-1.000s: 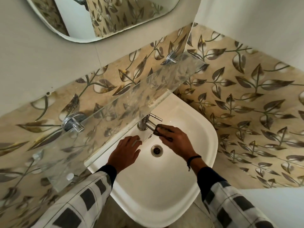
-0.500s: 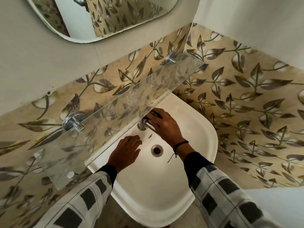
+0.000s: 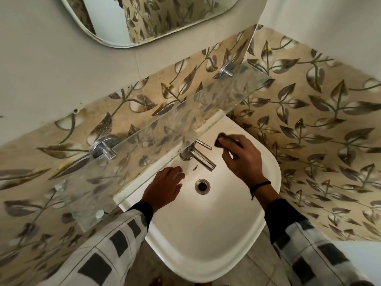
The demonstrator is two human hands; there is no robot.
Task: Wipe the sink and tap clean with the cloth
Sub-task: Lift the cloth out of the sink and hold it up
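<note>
A white corner sink (image 3: 208,240) fills the middle of the view, with a metal drain (image 3: 202,186) in its basin. A chrome tap (image 3: 199,155) stands at the back rim, its spout pointing toward the drain. My right hand (image 3: 242,159) hovers just right of the tap, fingers closed on a small dark cloth (image 3: 221,139) that sticks out past the fingertips over the back rim. My left hand (image 3: 165,187) rests flat on the sink's left rim, fingers spread, holding nothing.
A glass shelf (image 3: 165,137) on chrome brackets (image 3: 103,148) juts out over the sink's back edge and partly covers the tap base. Leaf-patterned tiles line both walls of the corner. A mirror (image 3: 144,17) hangs above. Floor tiles show below the sink.
My right hand with the cloth moved from the spout up onto the tap's top, then off to the right of the tap. My left hand stayed on the rim.
</note>
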